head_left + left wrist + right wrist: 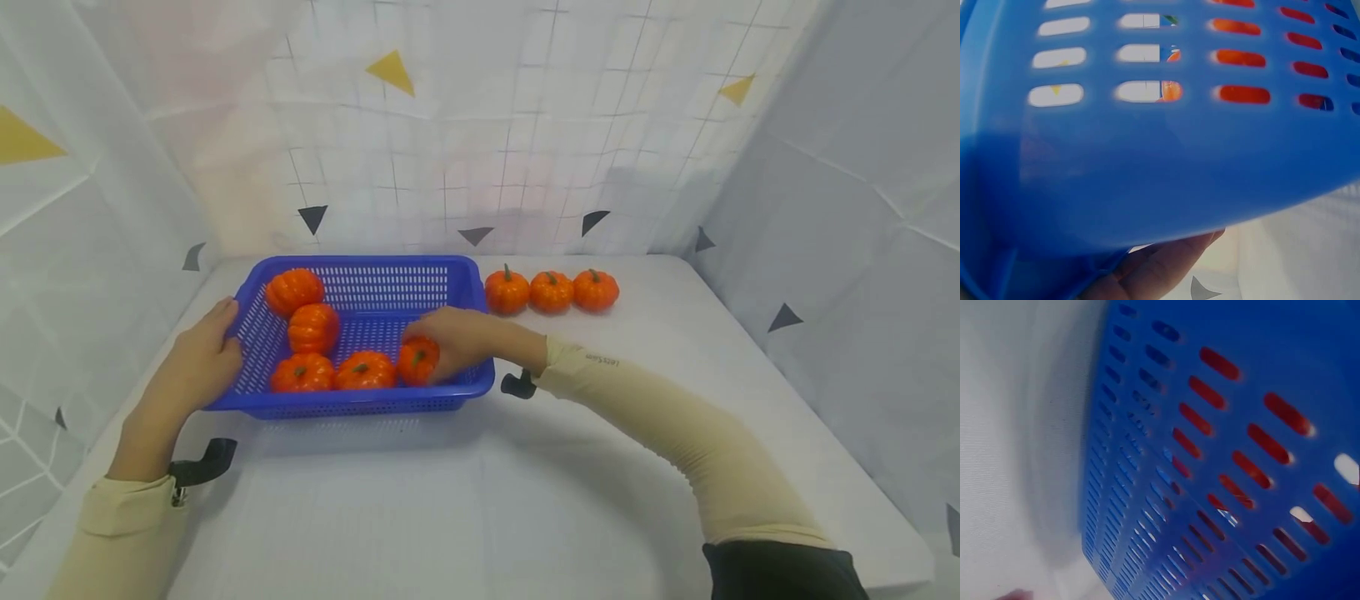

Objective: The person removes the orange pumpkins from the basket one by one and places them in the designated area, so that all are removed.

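A blue slotted plastic basket [352,406] stands on the white table, with several small orange pumpkins in it. My left hand [197,360] grips the basket's left rim, and in the left wrist view its fingers [1169,265] show below the basket wall. Inside the basket's front right corner, my right hand [457,337] holds a small pumpkin [417,360], fingers curled over it. Just left of that one sits another pumpkin [365,370] against the front wall. The right wrist view is filled mostly by the slotted wall [1147,456], with orange behind the slots.
Three more pumpkins, a left one [507,292], a middle one [551,292] and a right one [596,290], line up on the table right of the basket. White sheeting [465,125] with yellow and dark triangles hangs behind the table [360,517] and at both sides.
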Demonstrator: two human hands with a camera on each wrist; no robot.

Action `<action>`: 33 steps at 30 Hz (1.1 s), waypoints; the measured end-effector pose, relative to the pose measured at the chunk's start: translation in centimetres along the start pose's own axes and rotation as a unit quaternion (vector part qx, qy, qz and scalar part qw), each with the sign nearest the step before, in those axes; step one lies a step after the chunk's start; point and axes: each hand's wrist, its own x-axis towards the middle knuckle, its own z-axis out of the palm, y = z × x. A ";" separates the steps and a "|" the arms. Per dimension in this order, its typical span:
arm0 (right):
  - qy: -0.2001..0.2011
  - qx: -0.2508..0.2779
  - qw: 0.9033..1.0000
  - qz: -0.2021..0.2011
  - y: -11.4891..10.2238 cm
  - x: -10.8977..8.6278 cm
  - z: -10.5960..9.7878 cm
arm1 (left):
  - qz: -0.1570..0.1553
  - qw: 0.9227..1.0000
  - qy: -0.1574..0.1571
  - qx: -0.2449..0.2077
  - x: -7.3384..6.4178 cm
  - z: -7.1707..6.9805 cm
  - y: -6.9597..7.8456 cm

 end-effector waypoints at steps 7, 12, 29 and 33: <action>0.012 0.061 0.997 0.045 -0.2 -0.4 -0.2 | -0.001 1.000 0.002 0.004 0.1 0.1 -0.1; 0.021 0.071 0.996 0.048 -0.3 -0.7 -0.5 | -0.004 1.000 0.002 0.005 0.2 0.2 -0.1; 0.106 0.143 0.983 0.042 0.7 -2.3 -1.4 | 0.010 1.000 0.010 0.003 0.1 0.0 0.0; 0.121 0.150 0.980 0.051 0.6 -2.7 -1.6 | 0.007 1.000 0.009 0.003 0.0 0.1 -0.1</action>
